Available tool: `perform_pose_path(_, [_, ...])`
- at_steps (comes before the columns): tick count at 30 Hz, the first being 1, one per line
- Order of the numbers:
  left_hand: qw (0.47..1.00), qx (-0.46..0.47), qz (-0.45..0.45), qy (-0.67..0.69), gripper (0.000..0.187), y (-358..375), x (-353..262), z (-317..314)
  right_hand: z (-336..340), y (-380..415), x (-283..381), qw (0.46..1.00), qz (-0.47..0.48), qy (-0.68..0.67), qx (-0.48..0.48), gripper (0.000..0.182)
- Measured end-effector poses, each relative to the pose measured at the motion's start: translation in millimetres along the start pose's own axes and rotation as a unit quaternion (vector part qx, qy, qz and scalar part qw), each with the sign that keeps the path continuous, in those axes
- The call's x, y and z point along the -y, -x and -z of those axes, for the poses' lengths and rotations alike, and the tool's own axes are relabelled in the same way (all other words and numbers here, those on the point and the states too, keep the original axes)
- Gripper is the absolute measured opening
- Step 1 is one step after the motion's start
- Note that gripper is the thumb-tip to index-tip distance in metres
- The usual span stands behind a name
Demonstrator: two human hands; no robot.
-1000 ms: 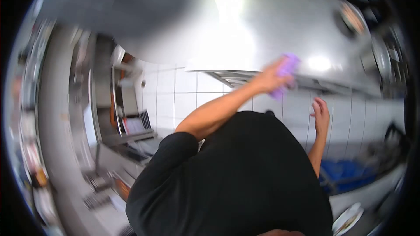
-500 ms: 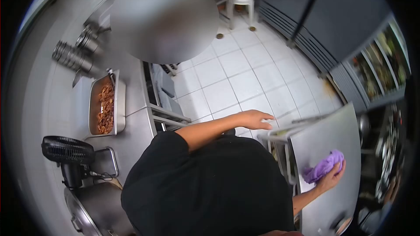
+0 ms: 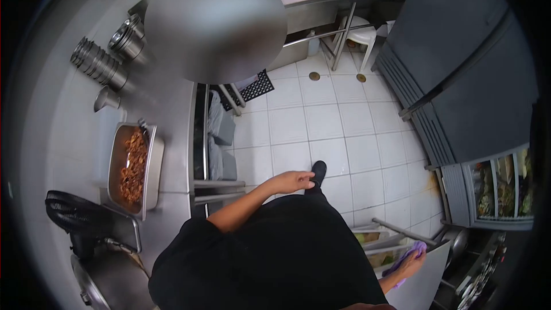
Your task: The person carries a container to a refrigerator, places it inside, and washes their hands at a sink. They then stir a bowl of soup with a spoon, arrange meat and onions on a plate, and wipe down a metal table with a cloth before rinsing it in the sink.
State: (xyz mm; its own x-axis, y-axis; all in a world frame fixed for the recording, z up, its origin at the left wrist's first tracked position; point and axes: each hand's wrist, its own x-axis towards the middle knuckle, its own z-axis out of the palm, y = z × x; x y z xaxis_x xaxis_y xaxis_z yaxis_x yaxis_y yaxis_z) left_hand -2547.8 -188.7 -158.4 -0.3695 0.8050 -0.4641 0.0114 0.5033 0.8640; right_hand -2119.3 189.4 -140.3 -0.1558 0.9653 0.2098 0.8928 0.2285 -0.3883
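My right hand (image 3: 408,265) rests at the lower right, shut on a purple cloth (image 3: 416,250) pressed against the near corner of a steel table top (image 3: 426,287). My left hand (image 3: 293,181) hangs free over the white tiled floor (image 3: 327,120), fingers loosely apart and holding nothing. It is close to my black shoe (image 3: 318,170). My black shirt fills the bottom middle and hides my lower body.
A steel counter (image 3: 172,132) runs along the left with a tray of browned food (image 3: 133,167), stacked metal cups (image 3: 94,64), a black fan (image 3: 74,213) and a pot lid (image 3: 97,287). A dark fridge (image 3: 470,74) and a glass-fronted cooler (image 3: 502,188) stand right.
The view has swung round from the steel table to the floor and left counter. The cloth was in my left hand a second ago and is now in my right, low by the table corner.
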Motion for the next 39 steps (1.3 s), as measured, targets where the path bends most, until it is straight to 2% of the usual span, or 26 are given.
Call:
perform_pose_path(2, [1.0,0.017,-0.01,0.019,0.064,-26.7,-0.8,16.2,-26.0,-31.4,45.8,0.995,-0.034,-0.073,0.063,0.042])
perform_pose_path(3, [0.999,0.023,0.023,0.03,0.064,-42.8,-4.6,28.7,-57.7,-48.6,62.1,0.992,0.011,-0.103,0.078,0.04])
perform_pose_path(4, [0.999,-0.001,0.028,0.038,0.063,-68.3,-15.1,63.2,-110.0,-96.1,110.0,0.982,0.081,-0.139,0.103,0.038])
perform_pose_path(6, [0.995,-0.095,0.025,-0.02,0.064,-81.8,-37.1,99.7,-171.6,-134.1,194.0,0.961,0.116,-0.215,0.132,0.035])
perform_pose_path(9, [0.986,-0.166,0.015,0.027,0.064,-99.8,-56.2,160.6,-253.8,-184.4,357.9,0.887,0.241,-0.297,0.258,0.031])
perform_pose_path(10, [0.975,-0.205,0.0,0.082,0.064,-100.6,-58.1,174.9,-232.2,-165.5,442.4,0.841,0.27,-0.368,0.288,0.03])
perform_pose_path(12, [0.941,-0.278,-0.039,0.189,0.065,-107.8,-64.4,199.7,-220.8,-145.3,568.9,0.783,0.337,-0.403,0.333,0.028])
perform_pose_path(13, [0.925,-0.269,0.0,0.268,0.067,-104.1,-75.2,211.6,-203.3,-129.8,623.4,0.749,0.37,-0.415,0.36,0.028])
perform_pose_path(16, [0.866,-0.292,-0.054,0.403,0.072,-112.8,-69.3,241.8,-183.3,-90.3,738.5,0.624,0.469,-0.461,0.421,0.027])
perform_pose_path(17, [0.834,-0.296,-0.086,0.457,0.074,-120.6,-66.3,254.2,-177.5,-81.2,770.2,0.581,0.517,-0.471,0.416,0.026])
perform_pose_path(18, [0.795,-0.301,-0.144,0.507,0.075,-125.3,-62.8,270.9,-174.7,-72.7,797.9,0.544,0.557,-0.481,0.404,0.026])
perform_pose_path(20, [0.709,-0.273,-0.254,0.599,0.077,-144.2,-64.0,304.5,-168.1,-52.2,840.8,0.504,0.62,-0.45,0.399,0.025])
perform_pose_path(21, [0.654,-0.213,-0.312,0.655,0.075,-151.9,-61.5,330.3,-167.8,-48.2,866.5,0.489,0.651,-0.436,0.384,0.025])
perform_pose_path(24, [0.661,-0.215,-0.362,0.621,0.071,-145.5,-89.8,407.7,-182.3,-59.4,932.5,0.497,0.684,-0.338,0.414,0.025])
perform_pose_path(27, [0.732,-0.338,-0.267,0.528,0.069,-153.0,-95.3,480.3,-202.7,-94.9,991.8,0.584,0.601,-0.339,0.427,0.024])
perform_pose_path(30, [0.749,-0.387,-0.252,0.476,0.068,-156.2,-137.6,541.7,-241.1,-141.6,1046.2,0.652,0.503,-0.425,0.376,0.023])
perform_pose_path(32, [0.8,-0.463,-0.204,0.322,0.068,-167.8,-149.3,586.7,-269.1,-177.5,1085.0,0.666,0.507,-0.477,0.269,0.022])
perform_pose_path(34, [0.821,-0.526,-0.154,0.16,0.071,-181.1,-159.2,628.7,-296.1,-209.5,1124.8,0.688,0.476,-0.497,0.231,0.023])
perform_pose_path(37, [0.852,-0.509,0.041,0.114,0.073,-198.8,-175.4,690.6,-346.4,-252.9,1180.0,0.703,0.429,-0.519,0.227,0.023])
perform_pose_path(38, [0.837,-0.536,0.042,0.102,0.071,-211.9,-180.1,701.8,-370.3,-265.6,1198.9,0.704,0.415,-0.526,0.236,0.023])
perform_pose_path(39, [0.819,-0.565,0.044,0.09,0.069,-227.2,-184.5,712.5,-400.3,-276.7,1216.7,0.688,0.439,-0.531,0.228,0.024])
